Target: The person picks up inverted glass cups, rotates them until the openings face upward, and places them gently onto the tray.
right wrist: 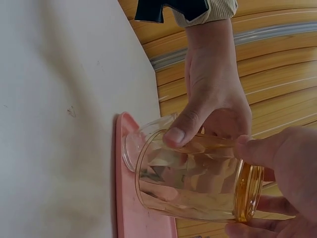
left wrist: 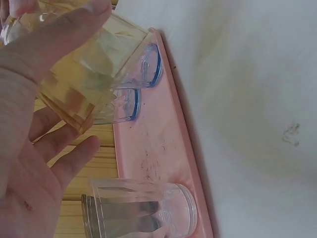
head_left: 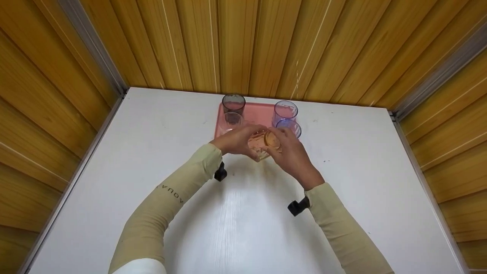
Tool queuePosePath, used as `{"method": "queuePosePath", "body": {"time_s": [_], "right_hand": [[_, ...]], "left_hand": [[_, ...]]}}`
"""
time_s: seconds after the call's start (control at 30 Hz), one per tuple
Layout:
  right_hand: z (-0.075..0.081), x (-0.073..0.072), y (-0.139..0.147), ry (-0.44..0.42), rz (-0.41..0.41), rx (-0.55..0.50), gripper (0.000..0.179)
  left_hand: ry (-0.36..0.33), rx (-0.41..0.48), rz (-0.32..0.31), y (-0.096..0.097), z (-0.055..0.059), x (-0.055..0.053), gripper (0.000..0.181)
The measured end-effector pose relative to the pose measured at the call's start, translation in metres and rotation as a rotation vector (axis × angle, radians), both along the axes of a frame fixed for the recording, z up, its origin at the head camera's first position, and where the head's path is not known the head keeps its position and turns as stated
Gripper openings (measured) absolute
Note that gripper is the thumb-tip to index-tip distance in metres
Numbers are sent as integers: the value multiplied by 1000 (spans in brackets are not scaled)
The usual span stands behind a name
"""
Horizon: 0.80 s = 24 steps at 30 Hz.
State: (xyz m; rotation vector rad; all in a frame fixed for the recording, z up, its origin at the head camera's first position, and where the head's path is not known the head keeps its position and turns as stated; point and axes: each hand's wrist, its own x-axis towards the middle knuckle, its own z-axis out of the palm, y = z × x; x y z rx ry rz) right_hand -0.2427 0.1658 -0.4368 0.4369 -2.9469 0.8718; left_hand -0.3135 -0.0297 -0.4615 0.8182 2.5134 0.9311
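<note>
An amber drinking glass (head_left: 258, 144) is held between both hands above the front of a pink tray (head_left: 257, 112). My left hand (head_left: 237, 140) grips its side, thumb across the near wall in the left wrist view. My right hand (head_left: 292, 156) holds the thick base end with thumb and fingers. In the right wrist view the amber glass (right wrist: 188, 181) has its base turned up and away from the table, its rim pointing down toward the tray. The fingers partly hide the glass in the head view.
On the tray's left stand a dark grey glass (head_left: 233, 103) and a clear glass (head_left: 231, 120). At its right are a purple-tinted glass (head_left: 285, 110) and a blue-rimmed glass (head_left: 293, 127). A white table (head_left: 159, 125) lies beneath, with wood-panelled walls (head_left: 236, 45) around it.
</note>
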Motion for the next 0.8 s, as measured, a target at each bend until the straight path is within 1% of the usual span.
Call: {"method": "queuePosePath", "body": {"time_s": [0.13,0.3,0.6,0.8], "right_hand": [[0,0,-1,29,9,-13,61],[-1,-1,0,60,16,-28,60],[-4,-2,0,22,11,-48,64],[-6,-4,2,-23,19,-71,68]], "left_hand": [[-3,-4,-5,0,-1,1,93],[20,-5,-23,0,-1,2,90],[45,-22,-29,-2,0,1,87],[101,-87,-42,-1,5,5,87]]}}
